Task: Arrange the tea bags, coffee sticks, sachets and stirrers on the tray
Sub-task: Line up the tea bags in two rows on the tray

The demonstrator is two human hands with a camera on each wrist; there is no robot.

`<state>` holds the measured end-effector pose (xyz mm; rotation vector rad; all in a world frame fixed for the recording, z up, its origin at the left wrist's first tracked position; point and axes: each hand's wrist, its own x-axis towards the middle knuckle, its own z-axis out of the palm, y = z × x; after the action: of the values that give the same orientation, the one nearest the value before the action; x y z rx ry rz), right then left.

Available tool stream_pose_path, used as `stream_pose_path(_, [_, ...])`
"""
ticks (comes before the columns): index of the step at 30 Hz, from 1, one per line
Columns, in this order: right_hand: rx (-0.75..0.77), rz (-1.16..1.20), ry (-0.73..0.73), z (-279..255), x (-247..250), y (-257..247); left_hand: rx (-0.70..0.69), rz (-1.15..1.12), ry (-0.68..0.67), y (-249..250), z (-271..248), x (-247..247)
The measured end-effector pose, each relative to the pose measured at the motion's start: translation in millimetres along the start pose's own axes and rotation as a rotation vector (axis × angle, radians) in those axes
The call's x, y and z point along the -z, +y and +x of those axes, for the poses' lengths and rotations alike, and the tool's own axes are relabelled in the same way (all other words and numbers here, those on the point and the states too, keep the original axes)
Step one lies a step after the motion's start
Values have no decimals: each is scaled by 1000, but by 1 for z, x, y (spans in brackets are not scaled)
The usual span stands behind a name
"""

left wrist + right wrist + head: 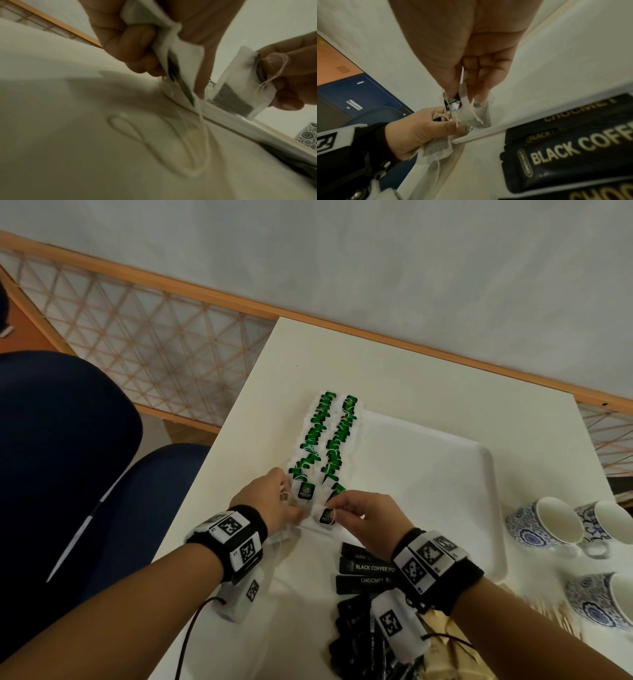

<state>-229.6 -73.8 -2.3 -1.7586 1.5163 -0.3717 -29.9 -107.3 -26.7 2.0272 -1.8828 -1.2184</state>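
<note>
Fingers of your left hand (pixel 270 501) and right hand (pixel 363 513) each pinch a white paper tea bag (pixel 325 517) at the near left corner of the white rectangular tray (pixel 445 474), beside two rows of green-tagged tea bags (pixel 325 440).

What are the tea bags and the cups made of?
Tea bags: thin white paper or mesh, it seems; the dark tea shows through, and they crumple. Cups: probably glazed ceramic, smooth white inside with a blue pattern outside.

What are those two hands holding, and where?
Right hand pinches a tea bag at its tag end. Left hand grips several tea bags bunched in its fist.
</note>
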Motion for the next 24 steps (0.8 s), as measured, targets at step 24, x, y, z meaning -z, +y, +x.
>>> stream_pose_path(24, [-8,-80,-56,42,-11,-30,73,-180,5,-10,-13,12])
